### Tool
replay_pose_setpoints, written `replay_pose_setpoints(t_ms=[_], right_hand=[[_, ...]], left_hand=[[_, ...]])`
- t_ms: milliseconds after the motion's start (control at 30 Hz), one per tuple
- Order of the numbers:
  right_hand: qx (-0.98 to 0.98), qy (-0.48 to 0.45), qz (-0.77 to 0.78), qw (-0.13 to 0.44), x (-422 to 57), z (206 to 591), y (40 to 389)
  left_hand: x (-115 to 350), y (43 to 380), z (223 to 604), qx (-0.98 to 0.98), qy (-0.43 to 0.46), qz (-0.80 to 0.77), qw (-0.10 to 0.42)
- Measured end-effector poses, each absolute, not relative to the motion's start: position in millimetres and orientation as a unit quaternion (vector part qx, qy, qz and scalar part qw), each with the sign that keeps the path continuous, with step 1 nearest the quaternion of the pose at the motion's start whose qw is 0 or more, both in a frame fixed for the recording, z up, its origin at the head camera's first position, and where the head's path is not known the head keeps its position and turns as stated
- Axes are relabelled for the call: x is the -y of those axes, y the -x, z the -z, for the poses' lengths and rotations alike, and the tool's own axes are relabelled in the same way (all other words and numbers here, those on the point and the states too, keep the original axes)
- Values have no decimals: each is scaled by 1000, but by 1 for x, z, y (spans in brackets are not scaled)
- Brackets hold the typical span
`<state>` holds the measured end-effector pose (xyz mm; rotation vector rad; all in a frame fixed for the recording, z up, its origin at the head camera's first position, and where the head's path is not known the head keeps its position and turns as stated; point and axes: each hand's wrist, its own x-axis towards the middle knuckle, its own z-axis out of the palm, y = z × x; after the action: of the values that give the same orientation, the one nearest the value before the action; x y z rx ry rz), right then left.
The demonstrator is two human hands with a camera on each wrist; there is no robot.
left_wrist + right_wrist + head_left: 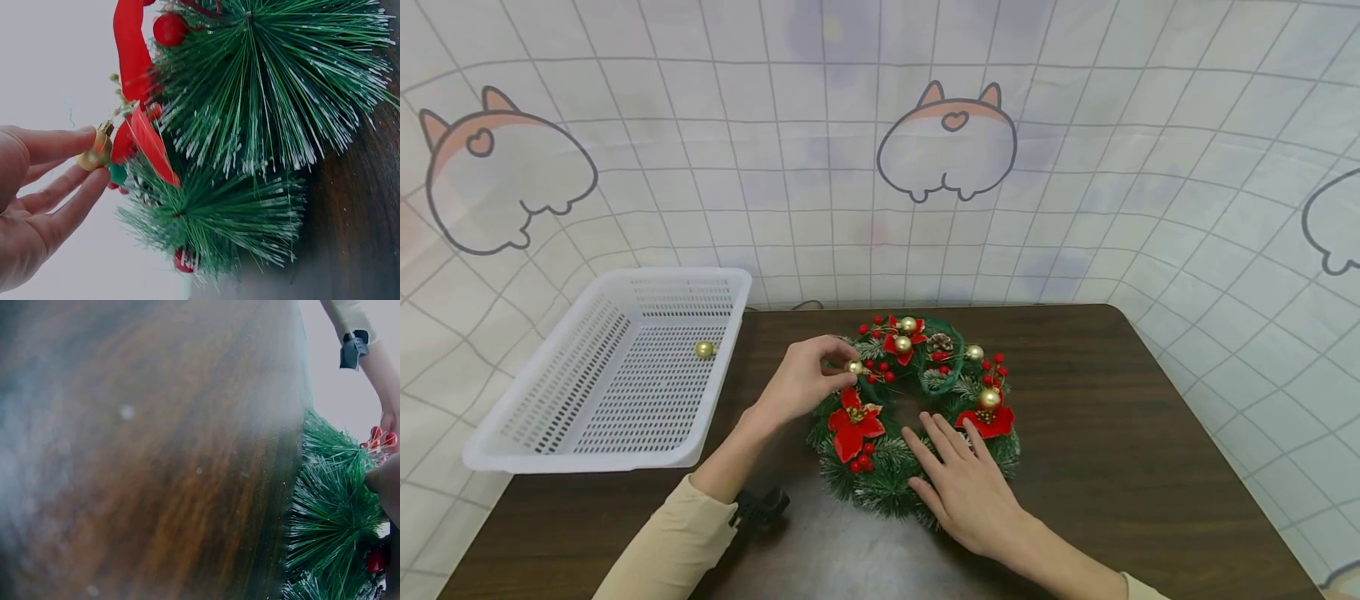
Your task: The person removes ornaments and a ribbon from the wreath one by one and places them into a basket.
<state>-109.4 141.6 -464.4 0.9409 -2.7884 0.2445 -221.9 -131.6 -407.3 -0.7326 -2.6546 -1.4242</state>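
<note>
A green Christmas wreath (887,479) with frosted tips lies on the table, trimmed with red poinsettias (854,427), red berries, a pine cone and gold baubles (989,398). At its upper left, my left hand (801,379) pinches a small gold bauble (95,153) between thumb and fingertips, just above the greenery. My right hand (962,492) rests with spread, straight fingers on the wreath's lower right. In the right wrist view only part of that hand (389,484) shows beside the needles.
A white perforated plastic basket (602,450) stands on the left, with one gold bauble (704,349) inside. The dark wooden table (1097,400) extends right of the wreath. Behind it hangs a white gridded cloth (820,192) with cartoon prints.
</note>
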Motion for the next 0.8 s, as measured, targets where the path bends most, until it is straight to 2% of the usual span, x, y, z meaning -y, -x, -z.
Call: replay_pose_setpoints(t_ms=[300, 800], right_hand=[[941, -316, -78, 90, -142, 464, 109], [939, -321, -79, 97, -142, 464, 109]], left_hand=[[121, 217, 399, 859, 264, 436, 49], [102, 222, 401, 865, 287, 408, 44]])
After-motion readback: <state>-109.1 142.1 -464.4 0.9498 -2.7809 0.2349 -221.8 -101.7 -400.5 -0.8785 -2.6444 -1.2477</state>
